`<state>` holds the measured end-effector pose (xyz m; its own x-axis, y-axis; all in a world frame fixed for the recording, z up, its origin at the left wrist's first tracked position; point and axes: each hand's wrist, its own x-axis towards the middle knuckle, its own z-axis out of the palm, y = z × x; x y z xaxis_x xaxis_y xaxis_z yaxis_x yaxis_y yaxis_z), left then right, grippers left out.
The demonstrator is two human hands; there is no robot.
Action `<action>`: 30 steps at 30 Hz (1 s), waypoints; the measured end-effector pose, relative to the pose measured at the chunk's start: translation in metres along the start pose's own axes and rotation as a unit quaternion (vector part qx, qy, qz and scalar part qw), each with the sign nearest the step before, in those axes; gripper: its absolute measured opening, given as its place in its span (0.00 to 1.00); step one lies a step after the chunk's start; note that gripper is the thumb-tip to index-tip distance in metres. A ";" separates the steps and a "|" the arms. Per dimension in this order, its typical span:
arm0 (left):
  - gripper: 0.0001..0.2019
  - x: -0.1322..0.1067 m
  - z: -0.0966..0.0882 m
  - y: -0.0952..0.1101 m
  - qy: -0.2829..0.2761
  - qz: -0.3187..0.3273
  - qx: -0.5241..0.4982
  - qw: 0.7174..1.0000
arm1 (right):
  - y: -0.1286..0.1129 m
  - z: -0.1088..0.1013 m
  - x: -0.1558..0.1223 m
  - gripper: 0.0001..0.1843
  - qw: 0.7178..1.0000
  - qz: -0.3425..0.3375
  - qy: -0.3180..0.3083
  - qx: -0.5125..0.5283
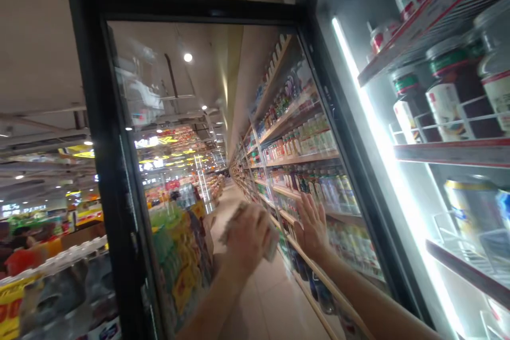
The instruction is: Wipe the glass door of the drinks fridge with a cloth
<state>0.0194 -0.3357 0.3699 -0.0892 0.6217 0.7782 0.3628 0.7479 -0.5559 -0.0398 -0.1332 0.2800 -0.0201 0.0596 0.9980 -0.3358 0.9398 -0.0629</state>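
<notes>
A tall cooler door (107,170) with a black frame and a glass pane stands swung open in front of me. My left hand (249,241) is closed around a pale, motion-blurred item (271,248) that I cannot identify, held against the glass. Just to its right, my right hand (313,226) lies flat on the pane with its fingers spread and nothing in it. Both forearms reach up from the bottom edge.
On the right, the lit cooler interior (382,159) has wire shelves of dark jars (450,98) and cans (472,210). Through the glass a shop aisle runs past long shelves of bottles (311,141). Stacked bottled goods (64,287) stand at lower left.
</notes>
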 end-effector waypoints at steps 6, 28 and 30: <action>0.20 0.025 -0.018 -0.057 0.038 0.068 0.078 0.994 | 0.002 0.000 0.000 0.34 1.000 -0.008 0.023 0.017; 0.31 0.036 -0.043 -0.087 -0.032 -0.023 0.114 0.993 | 0.009 0.002 -0.007 0.34 0.999 -0.025 0.028 0.016; 0.28 0.048 -0.054 -0.110 0.022 -0.157 0.131 0.979 | 0.008 0.001 -0.007 0.34 0.999 -0.024 0.024 0.013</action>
<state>0.0257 -0.4008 0.4839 -0.1154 0.3462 0.9310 0.0726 0.9377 -0.3397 -0.0438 -0.1261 0.2724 0.0413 0.0318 0.9986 -0.3591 0.9332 -0.0149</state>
